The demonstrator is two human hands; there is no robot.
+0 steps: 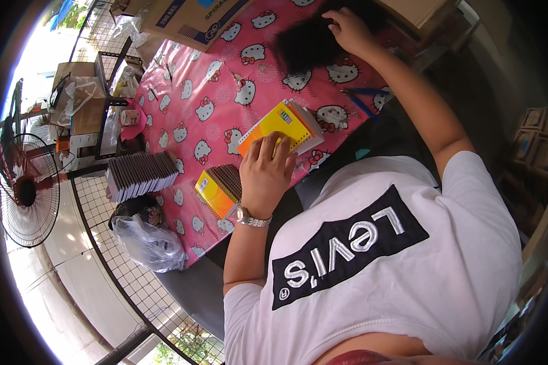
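Note:
My left hand (268, 159), with a metal watch at the wrist, is closed over a yellow-and-orange notebook (289, 129). Its fingers curl on the cover, and part of the notebook is hidden under them. A row of punched holes shows along the cover, and pale sheets lie beneath it. My right hand (350, 33) reaches out to the far right, fingers apart, over a dark heap (304, 48) that looks like black binding coils. Blue-handled pliers (364, 102) lie nearer me. Left of my left hand sits a stack of spiral-bound yellow notebooks (215, 191).
A pink patterned cloth (216, 131) covers the table. At its left edge are a stack of dark-spined notebooks (142, 176) and a clear plastic bag (149, 243). Cardboard boxes (192, 21) stand at the far side. A fan (27, 191) is at the left.

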